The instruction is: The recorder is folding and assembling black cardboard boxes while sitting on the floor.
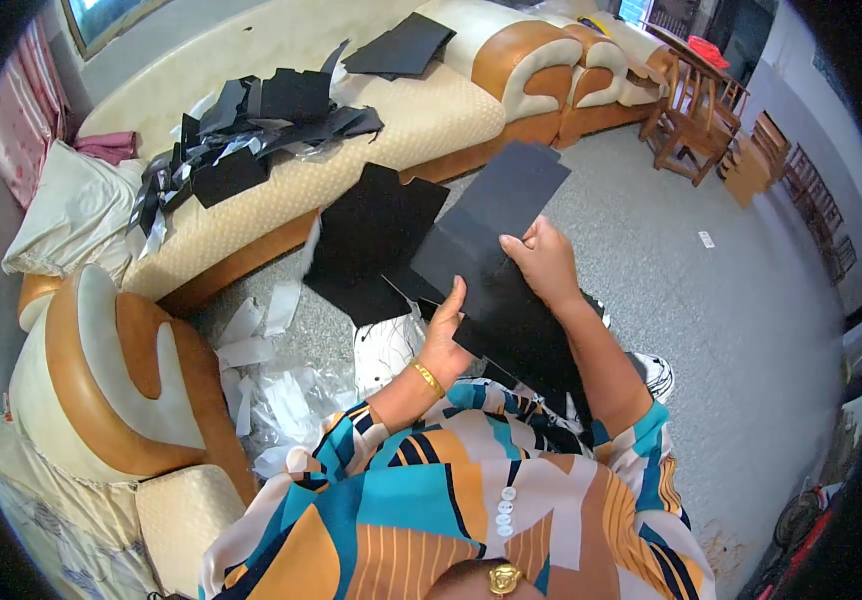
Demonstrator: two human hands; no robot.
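Between my hands is a flat dark grey-black sheet (496,205), held up over my lap and slanting away to the upper right. My right hand (545,262) pinches its right edge with the thumb on top. At its lower left edge is my left hand (443,338), thumb up and fingers partly behind the sheet. Under it, more black sheet material (516,325) lies across my legs. A wide black panel (371,245) with notched edges rests just left of it. Whether the held piece is one layer or several stacked, I cannot tell.
A heap of black pieces and strips (261,125) covers part of the cream sofa (431,125), with another black panel (399,47) behind. Clear plastic and white scraps (286,395) litter the floor by the armchair (116,375). A wooden chair (693,125) stands far right.
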